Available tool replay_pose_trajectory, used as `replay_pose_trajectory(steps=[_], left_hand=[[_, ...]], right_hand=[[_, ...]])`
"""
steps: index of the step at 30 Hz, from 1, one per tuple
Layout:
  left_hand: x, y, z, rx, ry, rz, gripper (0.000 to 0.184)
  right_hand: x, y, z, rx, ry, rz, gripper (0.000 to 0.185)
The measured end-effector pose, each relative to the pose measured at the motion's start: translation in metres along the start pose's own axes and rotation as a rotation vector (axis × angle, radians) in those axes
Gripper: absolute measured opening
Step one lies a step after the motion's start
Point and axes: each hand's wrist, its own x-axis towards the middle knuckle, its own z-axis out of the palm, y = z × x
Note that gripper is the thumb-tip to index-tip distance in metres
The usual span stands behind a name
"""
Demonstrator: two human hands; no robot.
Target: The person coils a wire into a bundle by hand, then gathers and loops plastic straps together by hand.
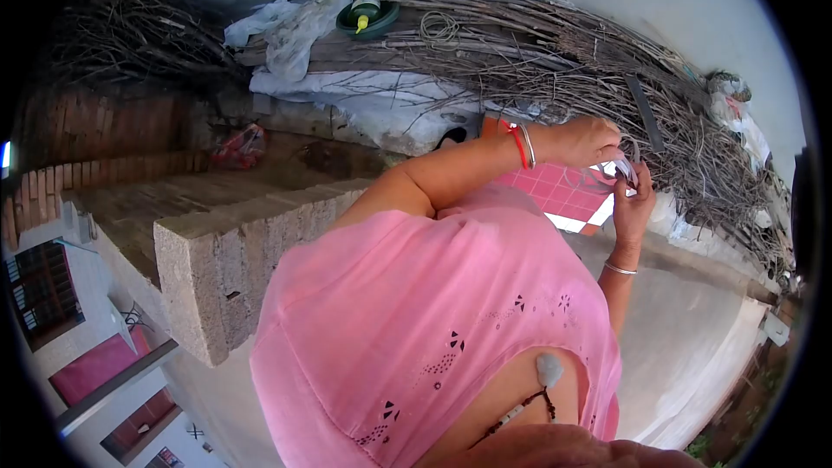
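My left hand, with a red cord and a silver bangle at its wrist, is closed in a pinch on a pale, thin strip. My right hand, also wearing a silver bangle, is just below it with its fingers closed on the same pale strip. The two hands are close together, and loose loops of the strip show between and above the fingers. What exactly the strip is cannot be made out. Beneath the hands lies a pink surface with a white grid pattern, partly covered by my arm and pink shirt.
Piled dry branches run along the wall. White plastic sheeting lies by them, with a green basin holding a green bottle. A rough block ledge stands at left. A red plastic bag lies beyond it.
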Motion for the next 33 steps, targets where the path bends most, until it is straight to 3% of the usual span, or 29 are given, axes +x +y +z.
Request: replay_pose_trajectory(steps=[3, 6, 12, 15, 17, 20, 23, 27, 33], left_hand=[[0.002, 0.006, -0.007, -0.014, 0.026, -0.026, 0.028], [0.003, 0.002, -0.005, -0.034, 0.061, -0.037, 0.029], [0.000, 0.005, -0.009, -0.061, 0.146, -0.008, 0.030], [0.002, 0.008, -0.018, -0.196, 0.055, -0.060, 0.030], [0.003, 0.015, -0.022, -0.316, -0.023, -0.180, 0.030], [0.000, 0.010, -0.015, -0.240, -0.043, -0.206, 0.029], [-0.007, 0.003, 0.002, -0.219, 0.083, -0.163, 0.029], [-0.011, 0.007, -0.002, -0.535, -0.079, -0.356, 0.032], [-0.010, -0.004, -0.007, -0.740, -0.296, -0.514, 0.038]], right_hand=[[-0.003, -0.002, -0.003, 0.442, -0.032, 0.313, 0.013], [-0.005, -0.001, -0.005, 0.648, -0.028, 0.362, 0.015], [-0.016, 0.000, 0.005, 0.506, 0.055, 0.365, 0.027], [-0.014, -0.010, 0.010, 0.657, 0.107, 0.266, 0.033], [-0.010, -0.013, 0.014, 0.965, 0.184, 0.368, 0.037], [-0.003, -0.028, 0.010, 1.294, 0.223, 0.444, 0.041], [0.003, -0.036, 0.006, 1.387, 0.253, 0.474, 0.047], [-0.001, -0.024, 0.005, 1.495, 0.241, 0.456, 0.043], [-0.001, -0.003, 0.003, 1.850, 0.063, 0.453, 0.033]])
